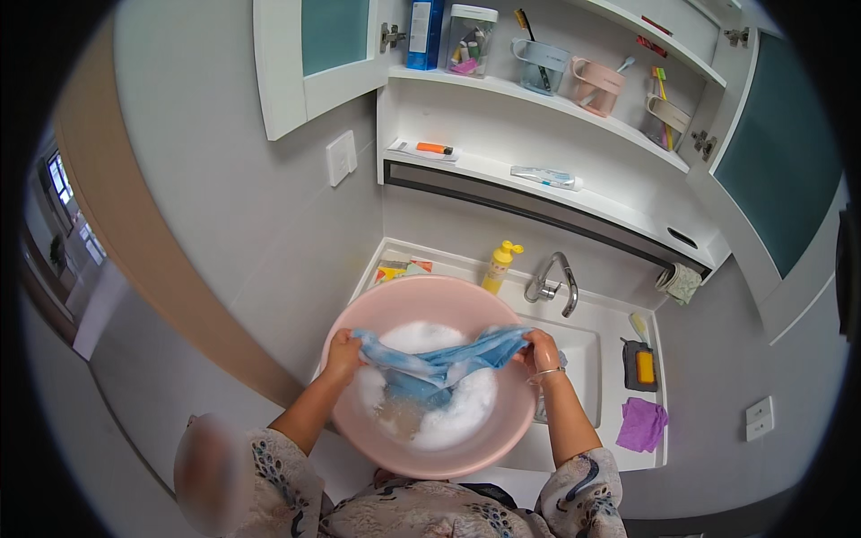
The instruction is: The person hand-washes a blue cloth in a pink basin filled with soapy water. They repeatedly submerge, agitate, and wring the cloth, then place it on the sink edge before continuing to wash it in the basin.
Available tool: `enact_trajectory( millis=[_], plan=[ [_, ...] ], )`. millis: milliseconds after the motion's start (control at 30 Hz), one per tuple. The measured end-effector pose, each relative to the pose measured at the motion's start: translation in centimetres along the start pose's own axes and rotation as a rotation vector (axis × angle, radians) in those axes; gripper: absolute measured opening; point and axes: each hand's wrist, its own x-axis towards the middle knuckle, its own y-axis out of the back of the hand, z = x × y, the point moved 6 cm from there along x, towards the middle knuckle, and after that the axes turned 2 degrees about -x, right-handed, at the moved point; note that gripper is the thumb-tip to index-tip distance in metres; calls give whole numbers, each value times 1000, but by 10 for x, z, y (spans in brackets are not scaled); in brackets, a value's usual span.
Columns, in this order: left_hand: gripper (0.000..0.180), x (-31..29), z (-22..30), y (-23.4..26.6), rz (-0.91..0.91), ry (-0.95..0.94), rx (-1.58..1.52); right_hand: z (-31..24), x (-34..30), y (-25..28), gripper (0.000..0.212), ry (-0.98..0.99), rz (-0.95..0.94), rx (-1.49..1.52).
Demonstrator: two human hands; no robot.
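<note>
A wet blue cloth (pixel 439 363) is stretched between my two hands above a large pink basin (pixel 359 314). My left hand (pixel 343 355) is closed around the cloth's left end, and my right hand (pixel 542 351) grips its right end by the basin's far right rim. The cloth sags in the middle, its lower part hanging down into the water. White suds (pixel 462 412) float in the basin and cling to the fabric. Which garment or towel the cloth is cannot be made out.
The basin rests over a white sink (pixel 583 368) with a chrome faucet (pixel 556 282). A yellow pump bottle (pixel 500 266) stands behind it. On the right are a yellow soap bar (pixel 645 367), a brush (pixel 639 326) and a purple cloth (pixel 642 425). Above hangs an opened cabinet (pixel 430 112).
</note>
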Motion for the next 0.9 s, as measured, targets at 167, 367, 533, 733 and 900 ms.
enact_trajectory(
  millis=[167, 367, 533, 733, 900],
  plan=[
    [39, -10, 10, -8, -81, -120, 399, 10, 22, 3, 19, -22, 133, 46],
    [36, -53, -22, -51, -748, 199, 1219, 30, 40, -18, 16, 392, 228, -920],
    [52, 9, -37, -52, -462, -126, 1471, 66, 30, -74, 67, 102, -151, -1701],
    [53, 6, -82, -70, -574, -103, 1730, 123, 1, -101, 81, -289, -414, -1892],
    [33, 79, -140, -42, -498, 94, 1508, 157, 61, -63, 44, -168, -246, -1761]
  ],
)
